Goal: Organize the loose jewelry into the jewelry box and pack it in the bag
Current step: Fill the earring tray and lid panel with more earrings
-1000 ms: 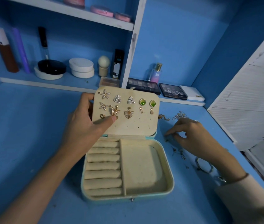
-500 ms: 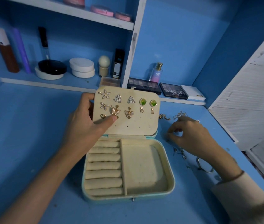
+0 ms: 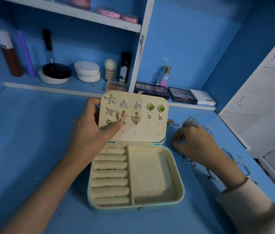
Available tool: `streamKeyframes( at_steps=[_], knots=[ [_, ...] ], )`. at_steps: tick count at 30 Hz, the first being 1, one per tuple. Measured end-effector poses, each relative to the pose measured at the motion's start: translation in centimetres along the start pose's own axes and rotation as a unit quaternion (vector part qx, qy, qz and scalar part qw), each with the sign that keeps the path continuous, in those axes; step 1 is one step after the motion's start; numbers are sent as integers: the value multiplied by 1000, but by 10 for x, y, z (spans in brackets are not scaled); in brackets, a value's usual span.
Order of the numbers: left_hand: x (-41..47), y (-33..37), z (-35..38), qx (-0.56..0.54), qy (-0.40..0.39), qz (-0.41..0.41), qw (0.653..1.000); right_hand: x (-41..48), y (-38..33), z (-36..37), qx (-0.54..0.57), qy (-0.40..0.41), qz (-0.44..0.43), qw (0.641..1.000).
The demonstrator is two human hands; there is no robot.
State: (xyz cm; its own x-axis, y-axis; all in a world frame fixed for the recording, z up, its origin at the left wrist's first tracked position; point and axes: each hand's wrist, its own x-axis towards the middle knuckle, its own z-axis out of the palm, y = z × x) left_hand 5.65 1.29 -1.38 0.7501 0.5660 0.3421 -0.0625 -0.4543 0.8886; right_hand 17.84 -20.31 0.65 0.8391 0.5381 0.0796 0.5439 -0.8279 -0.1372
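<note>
A mint jewelry box [image 3: 180, 184] lies open on the blue desk, with cream ring rolls on its left and a bare tray on its right. Its upright earring panel [image 3: 150, 129] carries several earrings: stars, triangles, green stones, butterflies. My left hand [image 3: 91, 130] grips the panel's left edge, thumb on its face by a small gold earring [image 3: 109, 122]. To the box's right, my right hand [image 3: 195, 144] rests on the desk, its fingertips pinched together over loose jewelry; what they hold is too small to tell. Chains [image 3: 192, 121] and bangles [image 3: 241, 168] lie around that hand.
Behind the box a low shelf holds eyeshadow palettes [image 3: 182, 95], a perfume bottle [image 3: 164, 76], white jars [image 3: 87, 70] and tall tubes. A white louvred door [image 3: 265, 102] stands at the right. No bag is in view.
My right hand's fingers have curled in from a flat reach on the desk to a pinch. My left hand and the box have stayed put.
</note>
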Motion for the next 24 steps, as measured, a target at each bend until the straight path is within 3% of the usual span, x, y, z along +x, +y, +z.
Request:
streamKeyframes(
  at_steps=[12,24],
  knots=[
    [0,0,0,-4,-4,7,1000,2,-1,10,70,63,-61,994],
    [-2,1,0,-15,-1,28,999,1,-4,9,-16,73,-84,994]
  ],
)
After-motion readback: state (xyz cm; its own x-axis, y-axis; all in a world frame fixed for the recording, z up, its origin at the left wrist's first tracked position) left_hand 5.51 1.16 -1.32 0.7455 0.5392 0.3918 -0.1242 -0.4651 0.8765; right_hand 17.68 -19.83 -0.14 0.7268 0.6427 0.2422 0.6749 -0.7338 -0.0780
